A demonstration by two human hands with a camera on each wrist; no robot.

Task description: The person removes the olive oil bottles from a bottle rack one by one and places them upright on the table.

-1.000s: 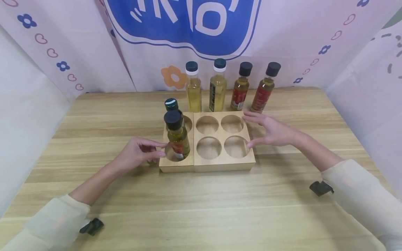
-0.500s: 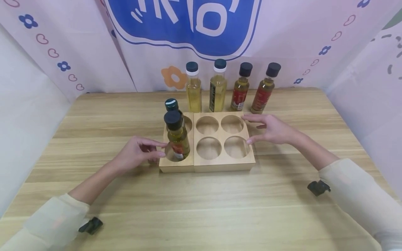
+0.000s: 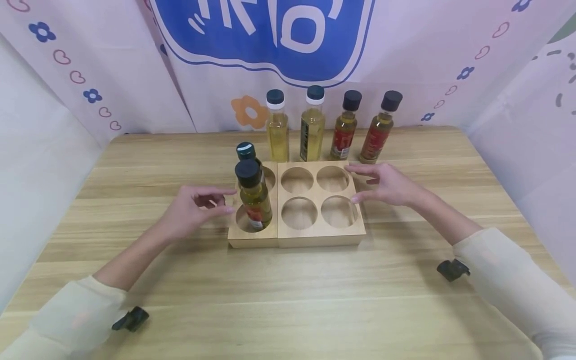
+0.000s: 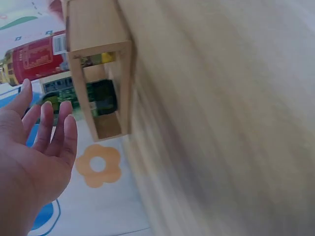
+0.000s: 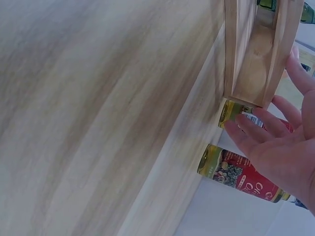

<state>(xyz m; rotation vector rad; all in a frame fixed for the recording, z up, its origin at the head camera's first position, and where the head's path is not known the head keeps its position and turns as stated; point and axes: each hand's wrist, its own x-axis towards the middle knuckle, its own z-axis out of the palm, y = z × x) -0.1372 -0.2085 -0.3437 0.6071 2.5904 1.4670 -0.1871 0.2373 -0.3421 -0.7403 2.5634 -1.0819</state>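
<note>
Two light wooden bottle racks stand side by side: a narrow rack (image 3: 234, 238) with two holes and a wider rack (image 3: 321, 235) with several holes. A black-capped oil bottle (image 3: 256, 202) sits in the narrow rack's front hole. Behind it, a green-capped bottle (image 3: 245, 150) occupies the back hole, partly hidden. My left hand (image 3: 186, 212) is beside the narrow rack's left side, holding nothing, its fingers loosely bent and apart in the left wrist view. At the wider rack's right edge, my right hand (image 3: 389, 185) rests its fingertips and thumb with the fingers spread.
Behind the racks stand two pale oil bottles (image 3: 278, 132) with dark green caps and two red-labelled bottles (image 3: 344, 135) with black caps. All the wider rack's holes are unfilled. A printed cloth (image 3: 432, 55) hangs along the table's (image 3: 288, 295) back edge.
My left hand has shifted slightly back and left, its fingers parting from the narrow rack's edge. The right thumb has slid a little toward the back. Racks and bottles have stayed put.
</note>
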